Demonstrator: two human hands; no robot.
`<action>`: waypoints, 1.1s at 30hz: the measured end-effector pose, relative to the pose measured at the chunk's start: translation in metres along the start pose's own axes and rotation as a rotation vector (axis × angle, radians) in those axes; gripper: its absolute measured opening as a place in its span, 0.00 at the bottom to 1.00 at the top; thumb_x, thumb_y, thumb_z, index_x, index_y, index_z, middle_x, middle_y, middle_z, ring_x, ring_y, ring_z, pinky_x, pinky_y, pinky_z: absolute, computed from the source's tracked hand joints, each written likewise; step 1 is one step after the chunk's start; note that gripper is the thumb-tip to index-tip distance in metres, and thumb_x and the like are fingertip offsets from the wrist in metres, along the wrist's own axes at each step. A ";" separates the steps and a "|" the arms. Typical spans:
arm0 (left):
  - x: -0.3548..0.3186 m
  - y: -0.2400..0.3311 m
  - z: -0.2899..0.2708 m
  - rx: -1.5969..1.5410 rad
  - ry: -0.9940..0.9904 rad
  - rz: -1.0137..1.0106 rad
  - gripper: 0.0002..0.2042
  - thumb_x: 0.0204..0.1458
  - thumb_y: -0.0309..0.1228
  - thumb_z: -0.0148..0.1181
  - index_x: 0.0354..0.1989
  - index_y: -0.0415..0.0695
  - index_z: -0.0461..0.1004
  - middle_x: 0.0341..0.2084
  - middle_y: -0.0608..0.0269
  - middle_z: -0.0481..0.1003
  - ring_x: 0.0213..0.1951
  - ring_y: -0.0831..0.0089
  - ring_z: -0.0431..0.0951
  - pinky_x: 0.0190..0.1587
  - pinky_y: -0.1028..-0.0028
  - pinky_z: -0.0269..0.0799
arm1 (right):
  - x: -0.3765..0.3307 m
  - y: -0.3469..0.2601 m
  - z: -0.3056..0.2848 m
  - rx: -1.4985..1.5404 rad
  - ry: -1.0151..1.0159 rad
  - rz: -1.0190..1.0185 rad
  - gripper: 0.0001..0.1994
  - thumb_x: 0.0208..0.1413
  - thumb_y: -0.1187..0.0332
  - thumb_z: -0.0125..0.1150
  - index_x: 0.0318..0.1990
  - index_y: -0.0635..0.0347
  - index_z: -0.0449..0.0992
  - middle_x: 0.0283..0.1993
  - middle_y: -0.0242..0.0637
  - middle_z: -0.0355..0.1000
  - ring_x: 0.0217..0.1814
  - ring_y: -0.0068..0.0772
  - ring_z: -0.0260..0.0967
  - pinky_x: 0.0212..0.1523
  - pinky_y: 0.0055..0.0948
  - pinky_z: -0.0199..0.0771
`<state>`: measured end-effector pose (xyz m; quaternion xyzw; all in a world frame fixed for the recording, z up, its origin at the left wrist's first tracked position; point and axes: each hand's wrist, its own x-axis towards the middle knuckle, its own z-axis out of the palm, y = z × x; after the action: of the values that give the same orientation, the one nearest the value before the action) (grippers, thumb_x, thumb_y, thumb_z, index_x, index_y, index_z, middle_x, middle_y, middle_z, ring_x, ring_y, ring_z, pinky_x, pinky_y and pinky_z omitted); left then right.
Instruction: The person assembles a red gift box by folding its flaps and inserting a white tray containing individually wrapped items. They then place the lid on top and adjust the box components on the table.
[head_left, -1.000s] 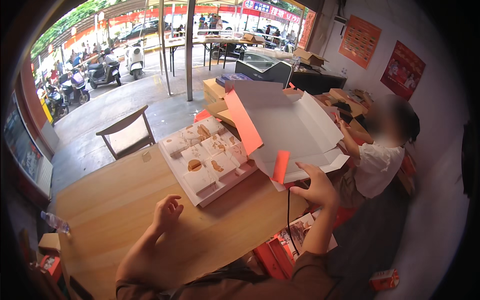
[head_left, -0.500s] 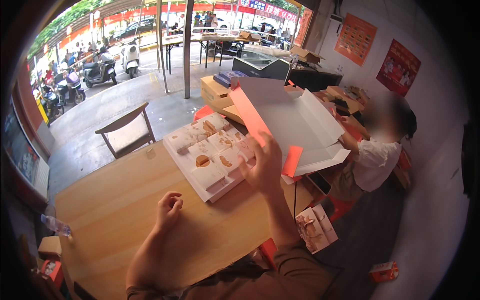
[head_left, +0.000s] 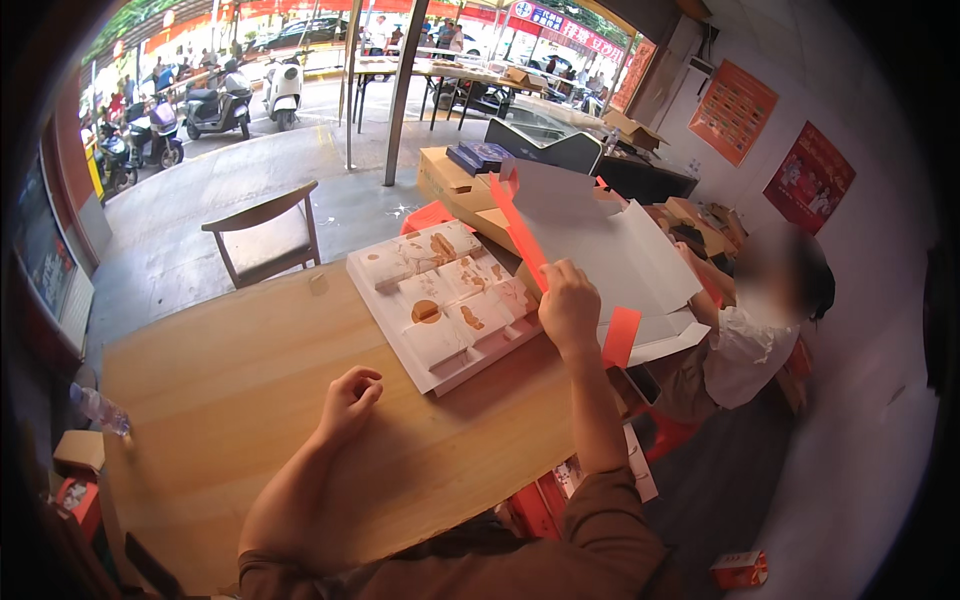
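My right hand (head_left: 570, 308) is closed on the red edge of an unfolded cardboard gift box (head_left: 640, 265), grey-white inside with red flaps, tilted up at the table's right side. Just left of it, a shallow white tray (head_left: 432, 384) lies on the wooden table, filled with several pale small boxes (head_left: 425, 312) printed with brown and gold pictures. My left hand (head_left: 352, 400) hovers over or rests on the table in front of the tray, which I cannot tell. Its fingers are curled in, and nothing shows in them. The fingertips of my right hand are partly hidden.
A wooden chair (head_left: 265, 235) stands beyond the table (head_left: 230, 400). Brown cartons (head_left: 445, 180) are stacked behind the tray. A co-worker (head_left: 755, 340) sits close by on the right. A plastic bottle (head_left: 100, 410) is at the left edge, and a small red box (head_left: 740, 570) lies on the floor.
My right hand has gone from spread fingers beside the red edge to a grip on it. My left hand keeps its curled pose. The whole view has shifted slightly.
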<state>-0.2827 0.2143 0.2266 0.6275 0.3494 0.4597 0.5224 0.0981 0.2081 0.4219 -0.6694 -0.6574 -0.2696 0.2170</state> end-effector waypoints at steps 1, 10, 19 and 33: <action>0.000 0.001 0.000 0.001 -0.005 -0.005 0.07 0.65 0.25 0.63 0.48 0.35 0.78 0.27 0.71 0.77 0.30 0.86 0.71 0.34 0.79 0.69 | -0.009 -0.003 0.006 0.007 -0.025 -0.052 0.19 0.55 0.77 0.61 0.55 0.54 0.81 0.47 0.37 0.78 0.50 0.47 0.79 0.52 0.47 0.80; -0.001 0.003 -0.001 0.036 -0.013 -0.008 0.07 0.65 0.25 0.63 0.47 0.35 0.78 0.27 0.71 0.77 0.30 0.86 0.71 0.33 0.79 0.69 | -0.045 -0.022 0.009 -0.118 -0.103 -0.020 0.36 0.55 0.63 0.73 0.73 0.54 0.68 0.72 0.50 0.64 0.71 0.52 0.68 0.67 0.50 0.71; 0.002 -0.009 0.000 0.059 0.014 0.006 0.07 0.64 0.26 0.63 0.46 0.35 0.79 0.25 0.71 0.77 0.29 0.86 0.71 0.33 0.78 0.69 | -0.039 -0.017 0.001 -0.232 -0.008 0.106 0.38 0.53 0.54 0.75 0.71 0.55 0.70 0.75 0.51 0.62 0.80 0.57 0.55 0.76 0.64 0.56; 0.001 -0.005 0.000 0.030 0.017 0.002 0.08 0.65 0.27 0.64 0.47 0.34 0.79 0.28 0.71 0.79 0.31 0.85 0.73 0.35 0.78 0.71 | -0.051 -0.095 0.080 0.461 -0.108 -0.078 0.35 0.59 0.45 0.70 0.68 0.57 0.74 0.73 0.53 0.64 0.74 0.59 0.62 0.74 0.57 0.61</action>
<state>-0.2821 0.2164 0.2224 0.6318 0.3600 0.4603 0.5093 0.0095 0.2249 0.3225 -0.5899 -0.7374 -0.0844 0.3180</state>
